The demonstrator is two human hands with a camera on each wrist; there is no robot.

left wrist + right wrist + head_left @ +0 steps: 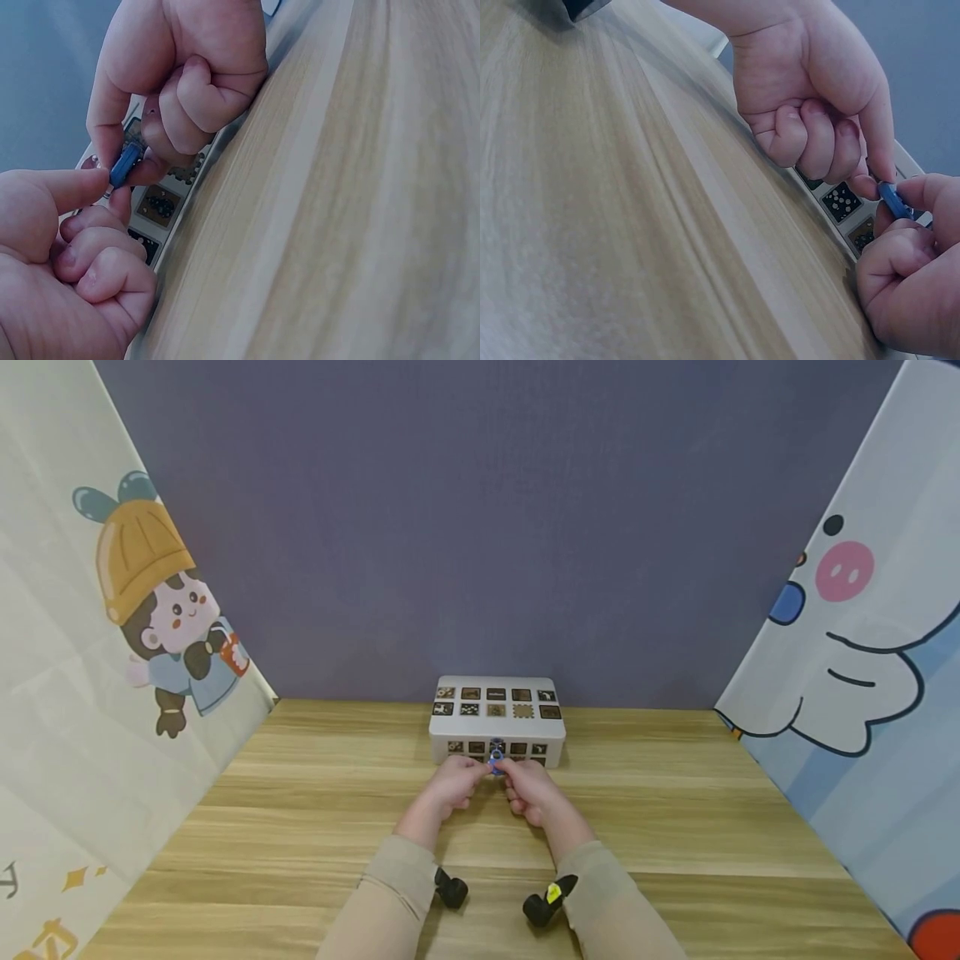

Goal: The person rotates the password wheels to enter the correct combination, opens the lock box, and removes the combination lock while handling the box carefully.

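A white box [497, 727] with small dark square pictures on its lid and front stands against the back wall. At the middle of its front is a small blue padlock [126, 163], mostly covered by fingertips. My left hand [454, 783] pinches it from the left between thumb and forefinger, the other fingers curled in. From the other side my right hand [534, 791] pinches the same padlock, also with thumb and forefinger. The two thumb tips nearly meet at it. Whether the padlock's shackle is fastened cannot be seen.
A wood-grain table [300, 827] lies under the box and hands. Behind it rises a plain blue-grey wall [480, 527]. Cartoon-printed sheets hang at the left [60, 693] and right [900, 735]. Each sleeve carries a black wrist camera [452, 891].
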